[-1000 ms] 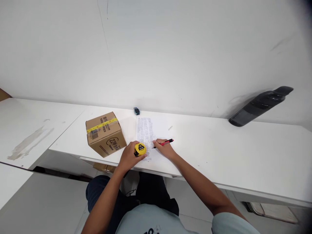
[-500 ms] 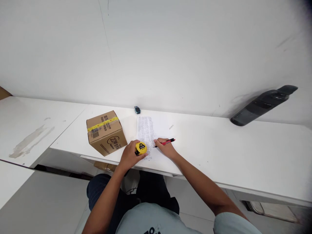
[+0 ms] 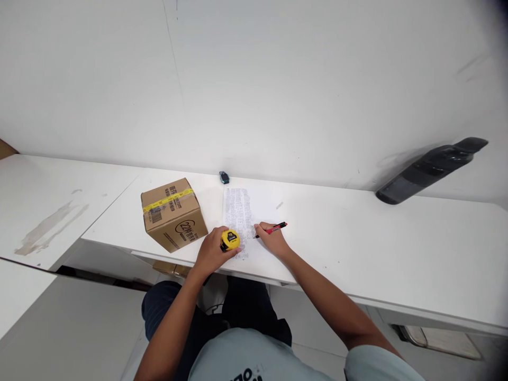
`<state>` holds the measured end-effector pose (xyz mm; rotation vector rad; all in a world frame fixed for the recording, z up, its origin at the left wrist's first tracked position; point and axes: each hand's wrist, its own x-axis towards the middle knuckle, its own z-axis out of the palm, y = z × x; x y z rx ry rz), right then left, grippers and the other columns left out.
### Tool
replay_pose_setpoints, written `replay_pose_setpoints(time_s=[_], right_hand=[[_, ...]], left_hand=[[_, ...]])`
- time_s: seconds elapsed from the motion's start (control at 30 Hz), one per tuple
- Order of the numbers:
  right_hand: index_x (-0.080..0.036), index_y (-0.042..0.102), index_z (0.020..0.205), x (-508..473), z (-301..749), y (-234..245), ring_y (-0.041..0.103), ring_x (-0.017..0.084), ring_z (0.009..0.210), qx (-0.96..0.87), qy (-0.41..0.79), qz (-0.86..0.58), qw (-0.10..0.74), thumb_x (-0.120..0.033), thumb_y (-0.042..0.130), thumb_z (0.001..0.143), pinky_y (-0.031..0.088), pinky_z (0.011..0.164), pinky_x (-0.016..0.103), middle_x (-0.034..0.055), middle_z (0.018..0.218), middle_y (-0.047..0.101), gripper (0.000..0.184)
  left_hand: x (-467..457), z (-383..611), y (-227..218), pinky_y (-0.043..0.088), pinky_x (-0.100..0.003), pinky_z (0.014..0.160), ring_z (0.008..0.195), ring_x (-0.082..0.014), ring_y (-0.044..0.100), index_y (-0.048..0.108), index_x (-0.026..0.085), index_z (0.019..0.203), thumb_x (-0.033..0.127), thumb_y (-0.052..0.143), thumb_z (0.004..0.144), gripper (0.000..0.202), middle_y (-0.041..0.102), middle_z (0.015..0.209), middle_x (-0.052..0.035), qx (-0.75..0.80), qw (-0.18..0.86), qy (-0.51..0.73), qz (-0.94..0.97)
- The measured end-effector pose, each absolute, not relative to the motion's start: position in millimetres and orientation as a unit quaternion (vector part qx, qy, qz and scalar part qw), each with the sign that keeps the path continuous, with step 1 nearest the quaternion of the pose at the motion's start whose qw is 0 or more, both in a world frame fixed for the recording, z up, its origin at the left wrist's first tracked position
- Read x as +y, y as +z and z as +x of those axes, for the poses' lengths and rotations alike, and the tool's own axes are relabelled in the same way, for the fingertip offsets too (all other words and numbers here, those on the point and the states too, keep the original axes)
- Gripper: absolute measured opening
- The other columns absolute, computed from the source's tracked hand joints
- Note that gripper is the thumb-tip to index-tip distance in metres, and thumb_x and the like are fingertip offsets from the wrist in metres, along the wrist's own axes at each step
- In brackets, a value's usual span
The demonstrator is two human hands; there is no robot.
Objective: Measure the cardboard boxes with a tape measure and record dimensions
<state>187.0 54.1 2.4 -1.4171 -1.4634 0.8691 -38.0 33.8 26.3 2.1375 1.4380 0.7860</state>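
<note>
At the near edge of the worktop (image 3: 345, 241), both hands were over or beside a written sheet (image 3: 264, 203). The left hand (image 3: 212, 250) had its fingers closed round a yellow tape measure (image 3: 230, 240), which covered part of the sheet's lower left side; whether it rested on the paper or was held just above could not be told. No blade showed drawn out of it. The right hand (image 3: 273, 242) gripped a red and black pen (image 3: 277, 228) between its fingers, tip down at the right border of the writing.

Going by the page, much of the writing seemed done: dense lines filled the left part from the top down, with a few looser marks towards the near edge. The right part looked bare, so room was left there, though the words were too small to read and how much remained could not be judged.

Left of the left hand, a cardboard box (image 3: 174, 214) stood close to the near edge, yellow tape across its top. Farther back, a small dark object (image 3: 224, 177) lay by the far edge, just beyond the sheet, and a dark bottle (image 3: 420, 173) stood well apart, along that edge towards the right.
</note>
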Motion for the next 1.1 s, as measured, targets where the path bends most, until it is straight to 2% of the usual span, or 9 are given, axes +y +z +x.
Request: replay_pose_setpoints(time_s=[0.43,0.6,0.8,0.93,1.0,1.1], right_hand=[[-0.023,0.042,0.052,53.7,187.0,4.9,0.047,0.015,0.055,-0.577,0.353,-0.593,0.436,-0.054,0.050,0.083,0.038,0.055,0.028,-0.0021,0.053,0.048,0.044],[-0.022,0.052,0.057,50.4,186.5,8.9,0.056,0.020,0.065,-0.596,0.343,-0.585,0.430,-0.057,0.048,0.084,0.043,0.064,0.031,0.0012,0.059,0.057,0.044],[-0.021,0.068,0.078,38.8,187.3,2.3,0.064,0.025,0.079,-0.621,0.280,-0.622,0.387,-0.066,0.044,0.086,0.047,0.070,0.032,0.0059,0.079,0.071,0.051],[-0.019,0.072,0.098,37.9,192.8,-4.9,0.065,0.028,0.085,-0.662,0.110,-0.624,0.400,-0.061,0.040,0.090,0.047,0.070,0.035,0.0114,0.093,0.071,0.053],[-0.016,0.066,0.117,43.2,199.7,-7.3,0.064,0.031,0.085,-0.672,0.040,-0.651,0.351,-0.052,0.034,0.092,0.046,0.069,0.039,0.0150,0.099,0.068,0.055],[-0.012,0.046,0.140,52.9,212.5,-9.9,0.065,0.031,0.079,-0.637,0.061,-0.718,0.274,-0.041,0.032,0.091,0.047,0.063,0.042,0.0162,0.104,0.067,0.058]], left_hand=[[33.7,-38.0,26.4,0.047,-0.038,0.086,0.102,-0.0266,0.061,0.051,0.023,0.122,0.049,0.073,0.074,0.059,0.062,0.115,-0.0059,0.523,0.230,0.287,0.769],[29.5,-39.9,25.5,0.046,-0.038,0.090,0.105,-0.0272,0.060,0.051,0.023,0.122,0.048,0.076,0.071,0.062,0.062,0.118,-0.0072,0.529,0.238,0.291,0.761],[17.7,-42.4,26.5,0.046,-0.035,0.086,0.102,-0.0259,0.061,0.054,0.023,0.121,0.052,0.080,0.065,0.069,0.063,0.114,-0.0068,0.523,0.252,0.292,0.760],[14.9,-42.4,25.6,0.046,-0.034,0.081,0.099,-0.0257,0.061,0.054,0.024,0.121,0.056,0.080,0.063,0.071,0.063,0.112,-0.0062,0.533,0.252,0.288,0.755],[14.7,-42.4,25.0,0.046,-0.034,0.081,0.099,-0.0261,0.060,0.054,0.024,0.121,0.056,0.080,0.063,0.071,0.063,0.111,-0.0065,0.534,0.257,0.290,0.751],[15.7,-43.0,25.2,0.045,-0.037,0.083,0.101,-0.0278,0.060,0.055,0.024,0.120,0.056,0.080,0.063,0.071,0.063,0.112,-0.0077,0.528,0.272,0.296,0.748]])
